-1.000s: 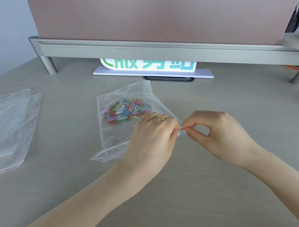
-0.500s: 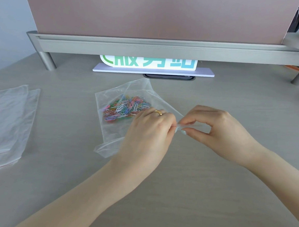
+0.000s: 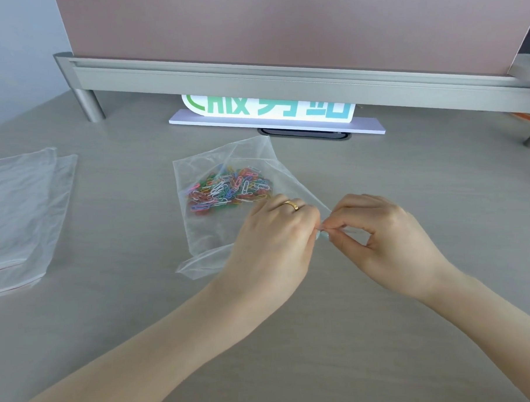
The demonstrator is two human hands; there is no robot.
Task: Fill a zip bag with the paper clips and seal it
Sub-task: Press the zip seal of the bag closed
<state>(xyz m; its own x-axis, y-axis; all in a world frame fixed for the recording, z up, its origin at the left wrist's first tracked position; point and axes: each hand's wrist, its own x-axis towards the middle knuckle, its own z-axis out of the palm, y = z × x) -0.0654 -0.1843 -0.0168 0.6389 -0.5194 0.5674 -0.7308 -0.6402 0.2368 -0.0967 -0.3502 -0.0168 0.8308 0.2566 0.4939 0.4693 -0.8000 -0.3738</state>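
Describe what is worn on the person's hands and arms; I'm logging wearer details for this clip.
Both arms are bare up to the frame's edge: no sleeves, watch or bracelet show. The left hand wears a thin gold ring on one of its fingers. The right hand wears nothing visible. No gloves, cables or markings appear on either.

You have the clear zip bag (image 3: 216,233) lying flat near the middle of the tabletop, its near-right zip edge raised off the surface, with a loose heap of coloured paper clips (image 3: 228,188) inside, gathered toward the bag's far end, nearest the tabletop's back edge
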